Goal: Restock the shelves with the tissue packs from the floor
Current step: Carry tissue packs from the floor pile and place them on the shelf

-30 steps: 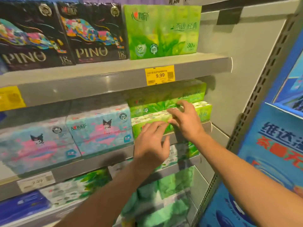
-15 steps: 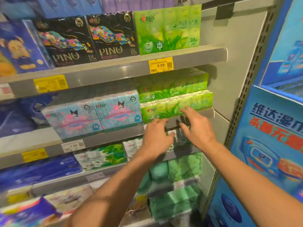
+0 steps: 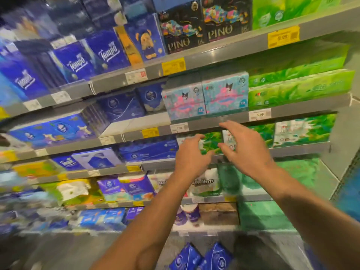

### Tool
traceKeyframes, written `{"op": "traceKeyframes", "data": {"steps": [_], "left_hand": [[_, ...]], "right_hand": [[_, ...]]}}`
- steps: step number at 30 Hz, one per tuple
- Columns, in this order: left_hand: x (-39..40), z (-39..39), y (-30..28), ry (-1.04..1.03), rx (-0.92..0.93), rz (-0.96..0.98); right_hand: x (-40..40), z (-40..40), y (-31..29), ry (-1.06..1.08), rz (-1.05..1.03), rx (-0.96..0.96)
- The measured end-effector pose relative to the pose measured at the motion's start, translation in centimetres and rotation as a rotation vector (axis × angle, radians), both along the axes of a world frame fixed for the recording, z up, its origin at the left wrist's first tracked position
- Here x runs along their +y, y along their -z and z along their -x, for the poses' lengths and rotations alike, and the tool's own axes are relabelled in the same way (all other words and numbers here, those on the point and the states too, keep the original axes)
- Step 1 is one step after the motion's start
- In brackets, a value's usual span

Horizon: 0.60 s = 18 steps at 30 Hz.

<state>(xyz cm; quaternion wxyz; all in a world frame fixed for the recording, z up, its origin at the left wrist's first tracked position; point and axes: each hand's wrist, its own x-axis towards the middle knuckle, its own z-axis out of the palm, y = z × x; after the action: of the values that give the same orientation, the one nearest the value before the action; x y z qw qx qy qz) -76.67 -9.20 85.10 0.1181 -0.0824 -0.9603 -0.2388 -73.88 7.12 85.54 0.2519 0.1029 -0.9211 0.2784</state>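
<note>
Both hands are up in front of the shelving and neither one's holding anything. Left hand (image 3: 191,154) has its fingers loosely curled, thumb apart, just hanging in the air in front of the grey metal shelf edge (image 3: 220,121) level. Right hand (image 3: 244,148) sits right beside it, fingers spread and bent a bit, also empty. They're close together but not touching.

Task stuff: two dark blue plastic-wrapped tissue packs (image 3: 202,258) are lying on the grey floor (image 3: 81,250) at the bottom of the view, side by side, well below both hands and roughly under the left forearm. Only their tops show, the rest is cut off by the frame edge.

Behind the hands, the shelf has green leaf-print tissue packs (image 3: 303,131), partly covered by the fingers. One shelf up there are two pale blue and pink cartoon-print tissue packs (image 3: 206,98) next to bright green tissue packs (image 3: 300,88). Above that, black PINO packs (image 3: 202,28) and a yellow price tag (image 3: 283,36). Left side is mostly blue Tempo boxes (image 3: 89,57). Lower left shelves are too blurry to tell much, just blue and yellow packaging.
</note>
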Motion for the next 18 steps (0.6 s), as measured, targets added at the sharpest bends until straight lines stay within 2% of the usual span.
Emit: {"op": "traceKeyframes", "data": {"steps": [4, 10, 13, 18], "left_hand": [[-3.8, 0.0, 0.1, 0.075, 0.031, -0.047], [-3.6, -1.0, 5.4, 0.440, -0.084, -0.083], [-1.0, -5.6, 8.3, 0.669, -0.174, -0.071], [3.8, -20.0, 12.1, 1.159, -0.325, 0.013]], "right_hand": [[-3.5, -1.7, 0.6, 0.085, -0.042, -0.015], [-6.9, -7.6, 4.0, 0.410, 0.080, -0.075], [-7.1, -14.1, 6.3, 0.637, 0.157, -0.117], [-7.4, -31.0, 10.6, 1.097, 0.254, -0.157]]}}
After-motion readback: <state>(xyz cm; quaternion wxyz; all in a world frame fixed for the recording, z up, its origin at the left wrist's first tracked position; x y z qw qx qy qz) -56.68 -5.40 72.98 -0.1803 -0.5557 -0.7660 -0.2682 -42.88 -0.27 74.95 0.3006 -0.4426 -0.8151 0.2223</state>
